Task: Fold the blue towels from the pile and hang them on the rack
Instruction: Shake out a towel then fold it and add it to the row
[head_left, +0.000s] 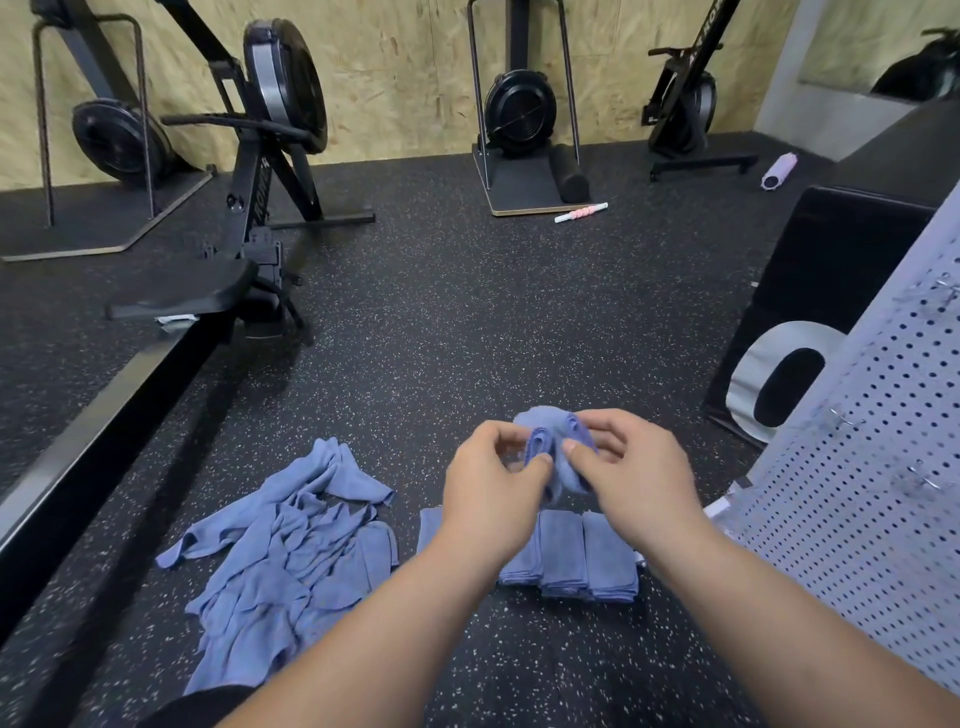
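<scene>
A folded blue towel (553, 441) is held up above the floor between both hands. My left hand (491, 483) pinches its left edge, and my right hand (631, 470) grips its right side with curled fingers. A loose pile of blue towels (283, 561) lies crumpled on the floor at the lower left. Folded blue towels (587, 561) lie in a row on the floor under my hands, partly hidden by my wrists. The white perforated rack (878, 467) with small metal hooks stands at the right edge.
A black box (821, 291) with a pale cut-out handle stands beside the rack. A rowing machine (249, 218) and its long rail stretch along the left. More exercise machines, a black foam roller (569, 171), a pink roller stick (582, 213) and a lilac roller (779, 170) lie further back.
</scene>
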